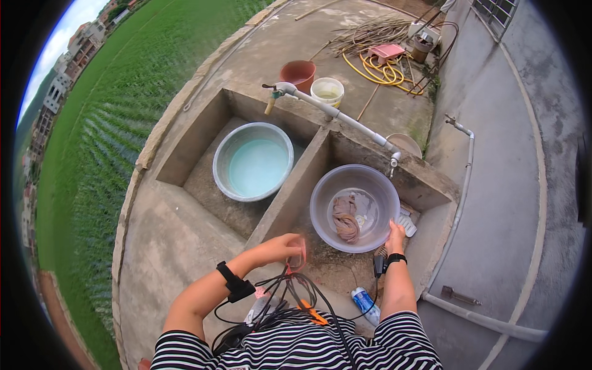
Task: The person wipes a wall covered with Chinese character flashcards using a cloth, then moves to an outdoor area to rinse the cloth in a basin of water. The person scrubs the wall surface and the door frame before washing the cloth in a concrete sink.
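Note:
My right hand (395,236) grips the lower right rim of a translucent plastic basin (317,208) in the right concrete sink. A wrung, brownish-pink cloth (346,219) lies in that basin. Left of the basin, my left hand (289,247) is raised with its fingers curled near a pink string (303,259); whether it holds the string cannot be told. A second basin (217,171), holding pale blue-green water, sits in the left sink. The metal tap (392,170) on the pipe hangs above the right basin's upper rim.
A concrete divider (286,189) parts the sinks. Brushes (407,224) lie right of the basin, a plastic bottle (365,303) below it. Black cables (296,282) hang before my body. Beyond stand a red bucket (300,74), a white bucket (330,88) and a coiled yellow hose (391,76).

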Tool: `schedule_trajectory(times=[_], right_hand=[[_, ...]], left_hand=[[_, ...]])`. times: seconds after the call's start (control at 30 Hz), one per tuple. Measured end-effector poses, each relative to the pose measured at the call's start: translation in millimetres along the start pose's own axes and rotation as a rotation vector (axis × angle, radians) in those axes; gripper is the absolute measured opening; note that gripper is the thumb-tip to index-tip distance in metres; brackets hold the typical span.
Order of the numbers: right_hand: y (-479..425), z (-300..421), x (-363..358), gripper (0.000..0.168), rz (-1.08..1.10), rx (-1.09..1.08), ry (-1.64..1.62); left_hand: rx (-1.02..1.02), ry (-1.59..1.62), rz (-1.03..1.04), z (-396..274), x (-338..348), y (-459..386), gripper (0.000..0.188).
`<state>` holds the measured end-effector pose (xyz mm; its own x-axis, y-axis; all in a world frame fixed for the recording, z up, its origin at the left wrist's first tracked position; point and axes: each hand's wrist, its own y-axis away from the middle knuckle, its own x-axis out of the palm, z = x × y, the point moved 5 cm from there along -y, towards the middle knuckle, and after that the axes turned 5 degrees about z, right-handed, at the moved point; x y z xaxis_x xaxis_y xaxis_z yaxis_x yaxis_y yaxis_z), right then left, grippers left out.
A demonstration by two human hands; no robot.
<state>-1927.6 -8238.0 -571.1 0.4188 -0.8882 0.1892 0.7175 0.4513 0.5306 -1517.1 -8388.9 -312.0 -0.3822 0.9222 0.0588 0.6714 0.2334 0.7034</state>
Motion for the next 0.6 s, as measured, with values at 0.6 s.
schedule_trajectory(times=[0.6], right_hand=[[29.2, 205.7, 201.2, 0.040, 0.083, -0.807, 1.563]], left_hand=[[0.096, 0.220, -0.228, 20.6, -15.6, 18.7, 0.061]])
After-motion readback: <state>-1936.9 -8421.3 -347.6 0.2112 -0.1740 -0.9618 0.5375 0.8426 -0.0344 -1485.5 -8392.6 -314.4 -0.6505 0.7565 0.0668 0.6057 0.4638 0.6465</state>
